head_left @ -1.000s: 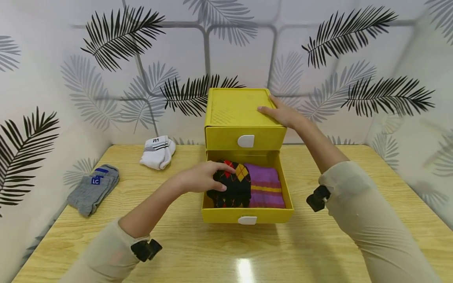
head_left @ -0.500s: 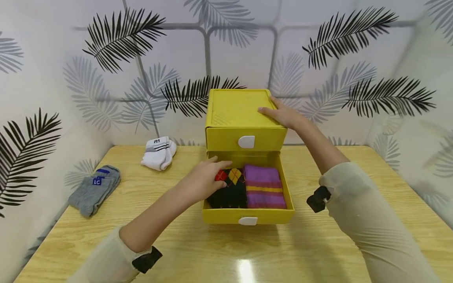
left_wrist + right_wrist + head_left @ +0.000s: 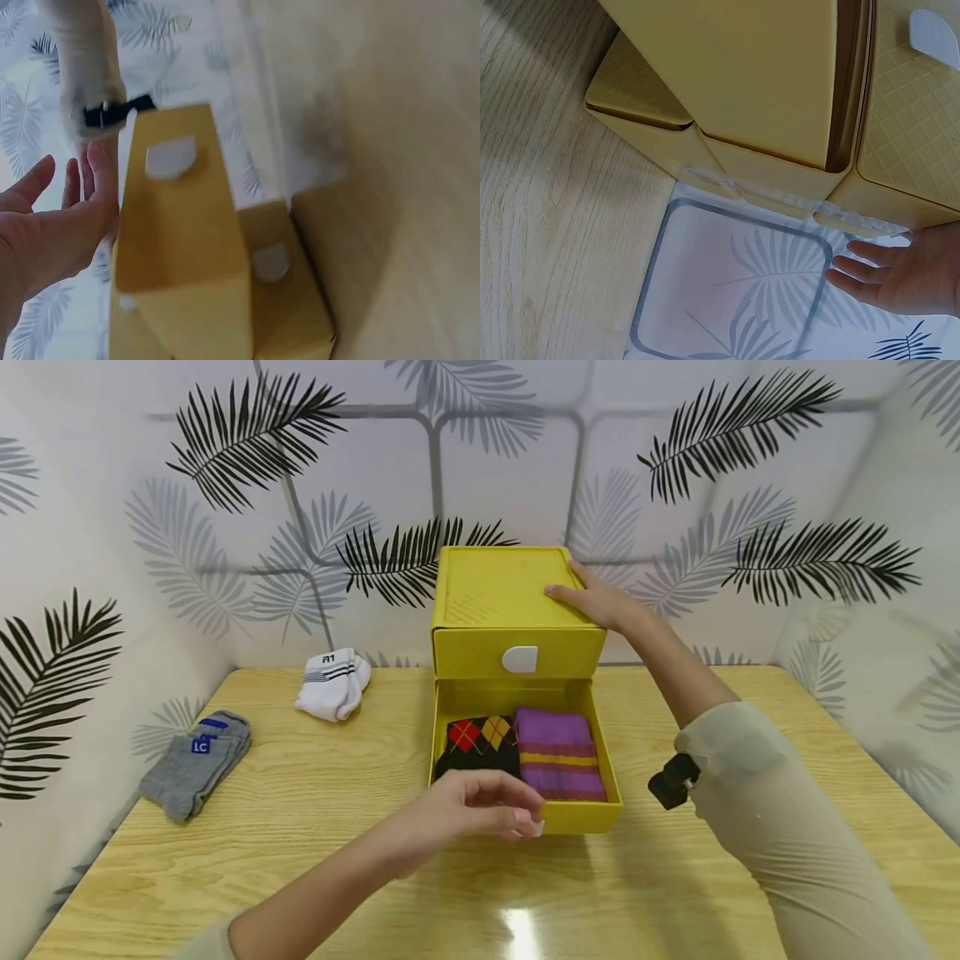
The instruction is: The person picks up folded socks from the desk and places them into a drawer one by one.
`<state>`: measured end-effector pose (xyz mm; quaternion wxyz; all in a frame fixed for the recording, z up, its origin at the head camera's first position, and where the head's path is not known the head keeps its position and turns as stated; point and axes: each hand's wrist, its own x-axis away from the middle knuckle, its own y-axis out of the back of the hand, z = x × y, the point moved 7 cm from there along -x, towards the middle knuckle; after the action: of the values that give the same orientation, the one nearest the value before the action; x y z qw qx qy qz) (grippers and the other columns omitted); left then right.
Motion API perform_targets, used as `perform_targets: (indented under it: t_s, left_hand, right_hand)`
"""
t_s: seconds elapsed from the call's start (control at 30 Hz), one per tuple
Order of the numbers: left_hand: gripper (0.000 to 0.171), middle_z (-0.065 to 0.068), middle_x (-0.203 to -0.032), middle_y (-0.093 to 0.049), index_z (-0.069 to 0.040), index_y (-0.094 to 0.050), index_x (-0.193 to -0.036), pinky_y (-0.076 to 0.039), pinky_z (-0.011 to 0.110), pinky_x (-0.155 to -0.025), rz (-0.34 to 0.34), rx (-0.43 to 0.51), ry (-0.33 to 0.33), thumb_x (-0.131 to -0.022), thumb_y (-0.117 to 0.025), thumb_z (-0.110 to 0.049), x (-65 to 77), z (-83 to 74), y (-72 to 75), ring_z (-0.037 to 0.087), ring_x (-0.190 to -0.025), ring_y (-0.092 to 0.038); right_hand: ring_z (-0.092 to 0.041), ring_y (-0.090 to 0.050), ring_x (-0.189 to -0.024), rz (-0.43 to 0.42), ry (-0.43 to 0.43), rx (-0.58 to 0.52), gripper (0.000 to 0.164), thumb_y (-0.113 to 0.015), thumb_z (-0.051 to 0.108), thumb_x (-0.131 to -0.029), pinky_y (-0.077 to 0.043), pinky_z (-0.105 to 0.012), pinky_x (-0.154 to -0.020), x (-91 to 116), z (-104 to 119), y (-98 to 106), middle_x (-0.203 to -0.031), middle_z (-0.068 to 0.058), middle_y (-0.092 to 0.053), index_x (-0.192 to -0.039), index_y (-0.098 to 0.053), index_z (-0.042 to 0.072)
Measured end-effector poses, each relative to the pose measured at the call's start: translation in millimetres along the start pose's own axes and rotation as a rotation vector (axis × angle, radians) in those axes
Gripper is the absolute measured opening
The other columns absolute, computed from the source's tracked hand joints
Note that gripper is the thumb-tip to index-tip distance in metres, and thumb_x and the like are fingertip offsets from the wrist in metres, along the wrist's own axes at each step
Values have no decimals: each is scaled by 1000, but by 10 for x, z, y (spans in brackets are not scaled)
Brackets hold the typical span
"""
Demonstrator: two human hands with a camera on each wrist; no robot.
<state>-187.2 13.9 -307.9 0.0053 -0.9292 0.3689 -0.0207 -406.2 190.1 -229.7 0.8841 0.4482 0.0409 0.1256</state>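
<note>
A yellow drawer unit (image 3: pixel 517 652) stands on the table with one drawer (image 3: pixel 588 818) pulled out. Inside, folded black argyle socks (image 3: pixel 480 747) lie on the left, beside folded purple striped socks (image 3: pixel 557 752). My left hand (image 3: pixel 468 810) hovers before the drawer's front with loosely bent fingers, mostly covering its white pull tab in the head view. From the left wrist, that tab (image 3: pixel 171 157) shows apart from the fingers (image 3: pixel 86 172), and nothing is held. My right hand (image 3: pixel 596 602) rests on the unit's top right edge, fingers over the side.
To the left on the wooden table (image 3: pixel 322 793) lie folded white socks (image 3: pixel 333 685) and folded grey socks (image 3: pixel 198 764). A leaf-patterned curtain (image 3: pixel 510 468) stands behind the table. Further closed drawers sit above and below the pulled-out one.
My left hand has drawn back out of the drawer, from over the argyle socks, to before the drawer's front. The argyle socks lie flatter inside. My right hand stays put.
</note>
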Motion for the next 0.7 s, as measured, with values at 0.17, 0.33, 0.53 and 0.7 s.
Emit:
perform_targets:
  t_s: [0.17, 0.33, 0.53, 0.7]
  left_hand:
    - [29, 14, -101, -63, 12, -54, -114, -46, 37, -86, 87, 280, 134, -95, -50, -8, 36, 323, -282, 27, -94, -61]
    - [36, 12, -103, -60, 11, -48, -119, -41, 40, -92, -8, 525, 298, -97, -46, -17, 35, 654, -381, 29, -99, -58]
    - [57, 25, -119, -50, 13, -38, -126, -39, 39, -95, -154, 668, 335, -94, -53, -31, -37, 852, -322, 33, -106, -53]
    - [58, 24, -125, -48, 11, -43, -126, -38, 38, -95, -180, 672, 313, -93, -54, -34, -89, 869, -263, 32, -110, -51]
  right_hand:
    - [-37, -3, -135, -1, 5, -8, 79, -38, 48, -94, -6, -49, -106, 10, 10, 0, -150, -20, 0, -148, 4, 9]
    - [-36, -2, -135, 2, 10, -16, 79, -38, 47, -94, -5, -48, -107, 10, 18, -5, -150, -19, 1, -147, 5, 8]
    - [-36, -3, -135, 6, 8, -15, 79, -37, 48, -94, -6, -49, -107, 19, 22, -1, -150, -20, 1, -147, 6, 9]
    - [-36, -4, -135, 3, 10, -16, 79, -38, 48, -94, -6, -48, -107, 21, 22, 6, -150, -20, 0, -147, 5, 8]
